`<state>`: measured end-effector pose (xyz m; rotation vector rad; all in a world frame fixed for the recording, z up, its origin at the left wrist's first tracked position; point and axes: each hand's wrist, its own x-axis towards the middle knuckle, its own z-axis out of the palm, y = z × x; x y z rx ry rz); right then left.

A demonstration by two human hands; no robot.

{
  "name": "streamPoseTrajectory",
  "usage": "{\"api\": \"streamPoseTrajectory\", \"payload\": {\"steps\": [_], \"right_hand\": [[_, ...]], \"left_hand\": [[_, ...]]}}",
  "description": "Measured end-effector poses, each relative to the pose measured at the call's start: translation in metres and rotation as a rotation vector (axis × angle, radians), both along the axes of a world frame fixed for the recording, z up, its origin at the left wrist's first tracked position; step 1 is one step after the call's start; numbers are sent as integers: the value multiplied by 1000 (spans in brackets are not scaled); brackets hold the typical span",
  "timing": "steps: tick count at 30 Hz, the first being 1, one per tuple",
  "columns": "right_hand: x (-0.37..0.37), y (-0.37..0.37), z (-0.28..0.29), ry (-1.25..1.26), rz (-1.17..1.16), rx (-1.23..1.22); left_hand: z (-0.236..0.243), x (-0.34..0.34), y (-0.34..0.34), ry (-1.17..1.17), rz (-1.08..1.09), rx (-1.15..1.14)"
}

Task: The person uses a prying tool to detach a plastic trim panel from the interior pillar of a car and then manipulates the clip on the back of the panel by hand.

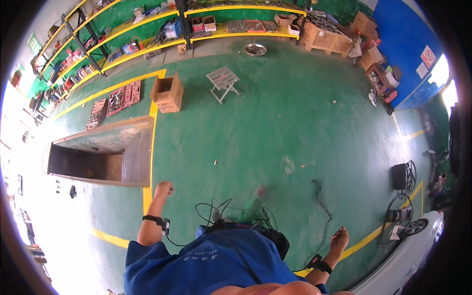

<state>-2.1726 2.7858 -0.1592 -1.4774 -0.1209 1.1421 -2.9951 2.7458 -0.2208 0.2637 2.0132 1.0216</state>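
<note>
I look down on a green floor [255, 128] and see two bare hands held well apart. The left hand [164, 189] is over on the left with its fingers curled in, and it is so small in my view that I can't tell if it is a tight fist or a loose one. A yellow line [147, 199] is just left of it, and a long pit [135, 157] in the floor is near, up and to the left. The right hand [339, 238] is half open, with bent fingers, and I see nothing in it. A dark cord [326, 211] lies on the floor to its left, and a pale car [405, 253] sits farther off to the right. Each wrist wears a black strap with a small box on it. Black wires [213, 206] loop in front of the blue shirt [196, 260]. Past the pit I see red tool cases [124, 97], then an open brown box [169, 101] and a gray folding stool [223, 78]. A round bowl [255, 54] sits near the yellow shelves [231, 35] at the back.
</note>
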Motion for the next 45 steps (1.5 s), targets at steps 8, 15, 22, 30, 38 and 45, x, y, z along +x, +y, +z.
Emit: {"api": "streamPoseTrajectory", "payload": {"steps": [8,15,22,30,38,45], "right_hand": [[-45,346,-29,61,1,6],[-158,663,77,-102,303,82],[-227,885,44,-121,220,88],[-245,1085,33,-35,174,1],[-307,1341,-19,-23,216,-75],[-444,1594,16,-47,387,-37]], "left_hand": [[-22,-17,251,67,-56,-41],[-95,22,249,-653,999,-190],[-122,-5,392,-568,681,-226],[-66,-178,869,-389,300,167],[35,-225,1159,-67,152,238],[-94,-201,1077,-534,927,-153]]}}
